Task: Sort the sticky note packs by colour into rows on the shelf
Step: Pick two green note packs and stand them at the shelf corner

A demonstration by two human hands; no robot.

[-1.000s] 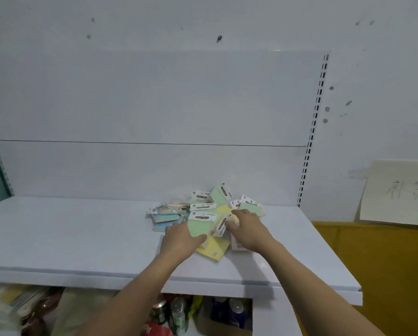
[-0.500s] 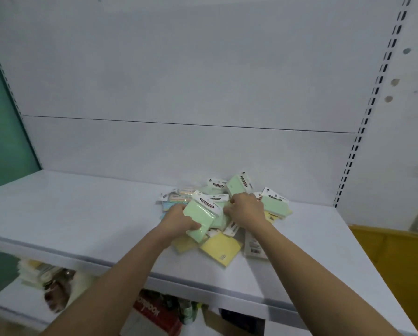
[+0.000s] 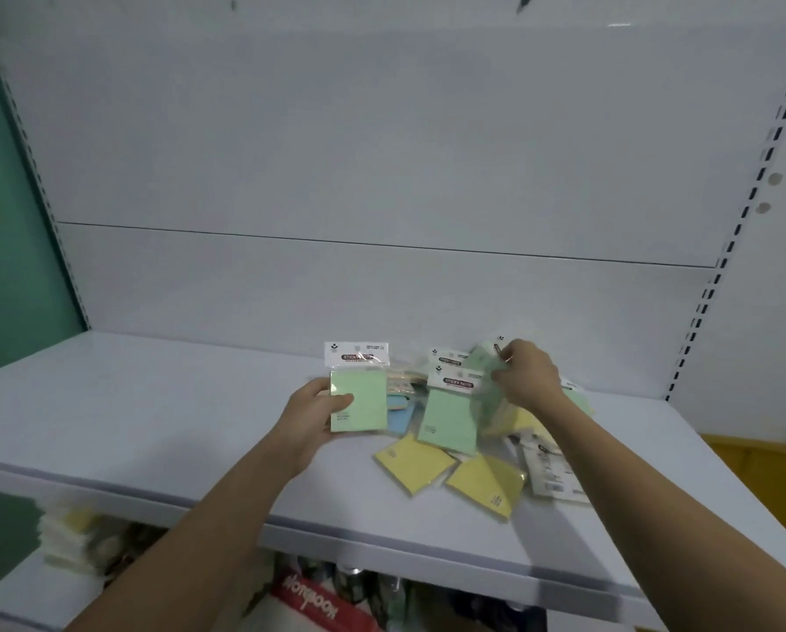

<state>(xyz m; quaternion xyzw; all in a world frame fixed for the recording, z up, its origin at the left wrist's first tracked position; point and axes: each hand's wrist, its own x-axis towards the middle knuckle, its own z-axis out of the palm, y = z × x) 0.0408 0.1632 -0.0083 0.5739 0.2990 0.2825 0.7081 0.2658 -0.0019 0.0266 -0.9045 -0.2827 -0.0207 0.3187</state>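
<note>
I see the left hand (image 3: 311, 415) gripping 1 green pack (image 3: 359, 401) of sticky notes, thumb across its front face and fingers behind, holding it upright above the white shelf (image 3: 154, 426), just left of the pile (image 3: 468, 431). Its white header card reads STICKY NOTE. The right hand (image 3: 525, 380) has its fingers curled round another green pack (image 3: 487, 380) at the back of the pile, lifting it on edge; that pack is blurred, so I cannot tell more of it. Between my 2 hands a third green pack (image 3: 450, 417) lies on top of the pile, with a blue pack (image 3: 400, 419) partly under it. 2 yellow packs (image 3: 414, 463) lie flat at the near edge of the pile, side by side. A pack lying face down (image 3: 548, 472) sits under the right forearm. Below the shelf I make out a red bag (image 3: 318, 604) and some stacked pale goods (image 3: 67, 535).
</note>
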